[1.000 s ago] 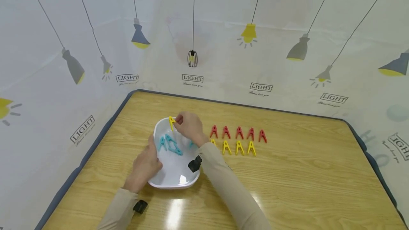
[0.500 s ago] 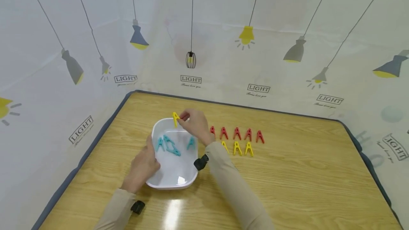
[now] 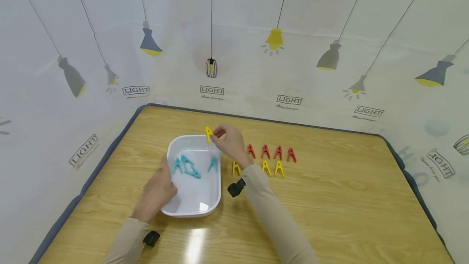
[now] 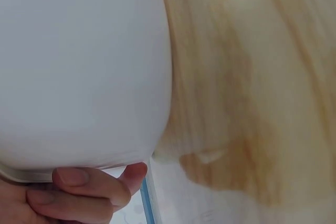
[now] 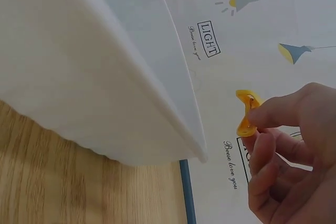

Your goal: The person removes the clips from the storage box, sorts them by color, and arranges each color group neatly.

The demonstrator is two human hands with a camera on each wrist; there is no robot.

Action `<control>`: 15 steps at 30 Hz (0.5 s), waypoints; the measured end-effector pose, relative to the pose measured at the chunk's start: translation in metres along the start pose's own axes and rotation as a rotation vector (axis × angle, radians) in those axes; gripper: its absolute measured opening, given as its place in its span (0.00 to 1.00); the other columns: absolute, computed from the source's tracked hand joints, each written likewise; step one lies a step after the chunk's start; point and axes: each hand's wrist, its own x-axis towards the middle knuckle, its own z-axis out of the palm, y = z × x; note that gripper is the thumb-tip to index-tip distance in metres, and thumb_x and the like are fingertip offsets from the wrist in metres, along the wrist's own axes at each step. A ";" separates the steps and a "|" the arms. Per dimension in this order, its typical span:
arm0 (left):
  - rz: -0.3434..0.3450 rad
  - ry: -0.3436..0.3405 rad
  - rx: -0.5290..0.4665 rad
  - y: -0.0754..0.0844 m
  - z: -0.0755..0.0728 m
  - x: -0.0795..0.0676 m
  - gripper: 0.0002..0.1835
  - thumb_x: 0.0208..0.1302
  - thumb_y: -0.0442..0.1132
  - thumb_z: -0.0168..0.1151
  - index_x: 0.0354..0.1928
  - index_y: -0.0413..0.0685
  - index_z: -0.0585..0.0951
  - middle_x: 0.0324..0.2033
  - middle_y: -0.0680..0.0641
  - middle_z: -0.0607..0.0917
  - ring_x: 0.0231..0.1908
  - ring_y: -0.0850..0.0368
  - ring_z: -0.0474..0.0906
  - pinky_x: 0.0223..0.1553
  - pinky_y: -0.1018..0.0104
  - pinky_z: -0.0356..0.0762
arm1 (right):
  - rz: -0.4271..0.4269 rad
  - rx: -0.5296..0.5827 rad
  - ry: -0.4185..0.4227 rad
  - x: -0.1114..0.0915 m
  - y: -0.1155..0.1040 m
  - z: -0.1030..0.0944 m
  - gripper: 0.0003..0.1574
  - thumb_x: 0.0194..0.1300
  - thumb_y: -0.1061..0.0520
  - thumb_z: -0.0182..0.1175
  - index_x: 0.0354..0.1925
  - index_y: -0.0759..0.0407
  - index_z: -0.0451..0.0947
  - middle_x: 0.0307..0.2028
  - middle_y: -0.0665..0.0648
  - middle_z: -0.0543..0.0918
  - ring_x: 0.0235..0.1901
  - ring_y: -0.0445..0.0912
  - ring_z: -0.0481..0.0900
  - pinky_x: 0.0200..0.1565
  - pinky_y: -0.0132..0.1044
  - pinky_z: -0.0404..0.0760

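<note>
My right hand (image 3: 231, 144) pinches a yellow clothespin (image 3: 209, 135) between thumb and fingers. In the head view, this clothespin appears at the far right corner of a white plastic basin (image 3: 187, 196). The right wrist view shows the same yellow clothespin (image 5: 247, 113) at the fingertips, apart from the basin wall (image 5: 94, 93). My left hand (image 3: 155, 190) grips the basin's left side, with the thumb at the rim and fingers along the outer wall. Several light-blue clothespins (image 3: 177, 166) lie inside the basin, towards its far end.
Right of the basin, red clothespins (image 3: 278, 152) stand in a row, with yellow clothespins (image 3: 279, 169) in a row nearer. My right forearm partly covers both rows. The wooden table (image 3: 329, 199) meets a lamp-printed wall covering (image 3: 249, 64) at its dark edge.
My right hand has shifted right with the yellow clothespin, from over the basin to its far right corner. The left hand keeps its grip. The head view has turned slightly right.
</note>
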 end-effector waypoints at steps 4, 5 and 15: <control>0.011 0.011 0.022 0.000 -0.001 0.001 0.52 0.58 0.25 0.58 0.78 0.33 0.37 0.65 0.23 0.69 0.45 0.40 0.79 0.44 0.47 0.82 | 0.018 0.018 0.020 -0.001 0.010 -0.004 0.07 0.67 0.53 0.66 0.39 0.56 0.83 0.37 0.54 0.86 0.34 0.46 0.79 0.34 0.32 0.77; 0.015 0.012 0.023 0.000 -0.001 0.001 0.52 0.58 0.25 0.58 0.78 0.32 0.37 0.65 0.23 0.69 0.45 0.40 0.79 0.45 0.46 0.82 | 0.018 0.024 0.028 -0.002 0.012 -0.004 0.07 0.67 0.53 0.66 0.39 0.56 0.83 0.37 0.54 0.86 0.34 0.46 0.79 0.34 0.32 0.77; 0.023 0.013 0.013 0.001 0.001 0.001 0.53 0.56 0.25 0.59 0.78 0.33 0.37 0.62 0.22 0.71 0.42 0.41 0.79 0.40 0.48 0.83 | 0.079 0.053 0.044 -0.012 0.030 -0.021 0.08 0.67 0.54 0.64 0.41 0.57 0.82 0.39 0.55 0.86 0.21 0.41 0.76 0.26 0.30 0.77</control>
